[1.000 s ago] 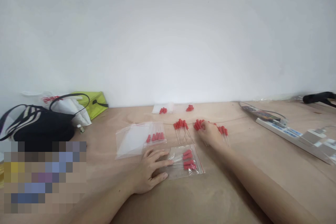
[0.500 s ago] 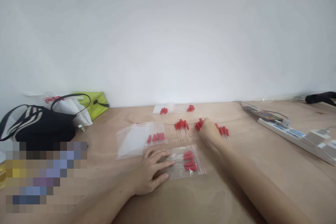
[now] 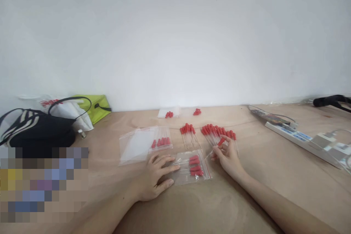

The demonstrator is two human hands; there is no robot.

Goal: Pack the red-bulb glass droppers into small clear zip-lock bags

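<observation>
My right hand (image 3: 227, 157) pinches one dropper (image 3: 221, 142) with a red rubber bulb, its thin clear tube pointing down and left toward the bag's opening. Several more red-bulbed droppers (image 3: 216, 130) lie fanned out just behind that hand. My left hand (image 3: 158, 177) rests flat with its fingers spread, fingertips on the left end of a clear zip bag (image 3: 182, 179). Inside this bag lie several droppers (image 3: 195, 165), bulbs toward the red-lined mouth on the right. Another group of droppers (image 3: 188, 129) lies behind the bag.
Left of centre are flat clear bags (image 3: 134, 146) and a filled zip bag (image 3: 161, 142). Loose red bulbs (image 3: 197, 112) lie near the wall. A power strip (image 3: 304, 142) with plugs and a phone (image 3: 270, 117) stand right. A black bag (image 3: 41, 131) and a green box (image 3: 95, 108) stand left.
My right hand has drawn back toward me from the fanned droppers and now has one dropper between its fingers. My left hand stays on the bag. The view has shifted slightly.
</observation>
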